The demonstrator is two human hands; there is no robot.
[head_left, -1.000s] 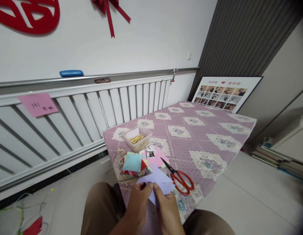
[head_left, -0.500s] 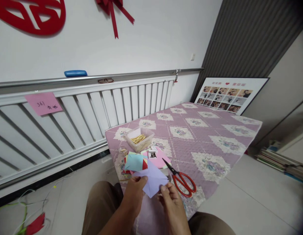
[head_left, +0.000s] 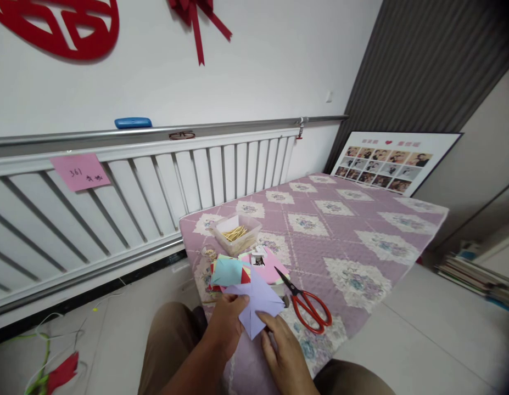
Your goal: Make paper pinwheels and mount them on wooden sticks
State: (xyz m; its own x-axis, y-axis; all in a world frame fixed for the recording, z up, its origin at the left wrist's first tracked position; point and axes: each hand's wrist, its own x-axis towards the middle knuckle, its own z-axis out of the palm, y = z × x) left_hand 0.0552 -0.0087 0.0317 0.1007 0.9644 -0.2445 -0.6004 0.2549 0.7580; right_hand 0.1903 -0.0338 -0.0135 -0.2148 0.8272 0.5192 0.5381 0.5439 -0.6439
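A folded lavender paper sheet (head_left: 258, 299) is held just above the near corner of a table covered with a purple quilted cloth (head_left: 320, 230). My left hand (head_left: 225, 323) pinches its left edge. My right hand (head_left: 281, 351) touches its lower tip with thumb and forefinger. Behind the sheet lies a stack of coloured paper squares (head_left: 229, 271). Red-handled scissors (head_left: 306, 304) lie shut on the cloth just right of my hands.
A clear plastic box of yellow sticks (head_left: 236, 233) stands near the table's far left corner. A pink card (head_left: 267, 264) with a small clip lies beside the stack. A white radiator (head_left: 155, 181) runs along the wall. A photo board (head_left: 386, 162) leans behind the table. Books (head_left: 472, 271) are piled on the floor.
The lavender sheet has been turned and lifted a little toward the stack. My right hand has slid down from the sheet's side to its lower tip.
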